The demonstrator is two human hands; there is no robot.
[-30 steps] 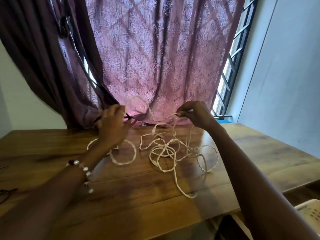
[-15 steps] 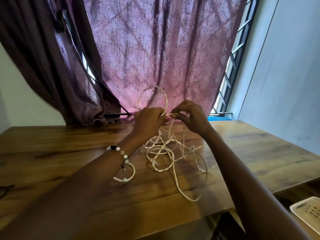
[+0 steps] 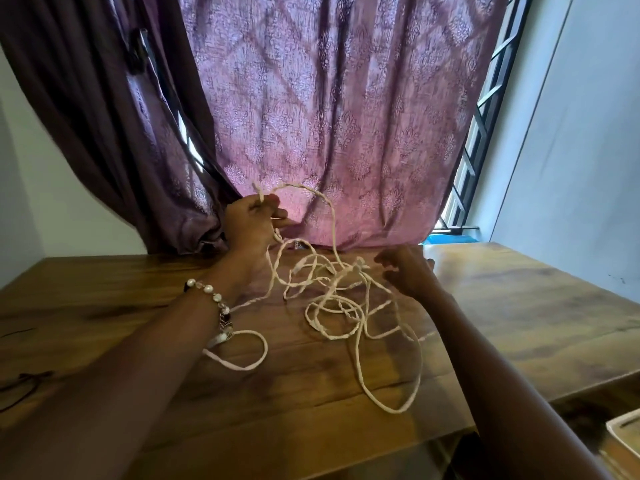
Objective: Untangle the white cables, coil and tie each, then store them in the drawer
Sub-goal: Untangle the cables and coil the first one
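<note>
Glossy grained wood table [image 3: 519, 306], matt white cables [image 3: 332, 306], patterned purple cloth curtain [image 3: 329, 116]

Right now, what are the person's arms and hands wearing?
Both arms are bare, with no sleeves or gloves in view. The left wrist carries a bracelet of round pearly white beads with a few dark ones. The left hand and right hand show no rings that I can make out.

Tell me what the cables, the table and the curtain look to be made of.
White cables: seemingly plastic-sheathed and matte; they bend in soft loops. Table: wood or a wood-look top, glossy, with visible grain and window glare. Curtain: thin woven fabric with a damask-like pattern; daylight glows through it.
</note>
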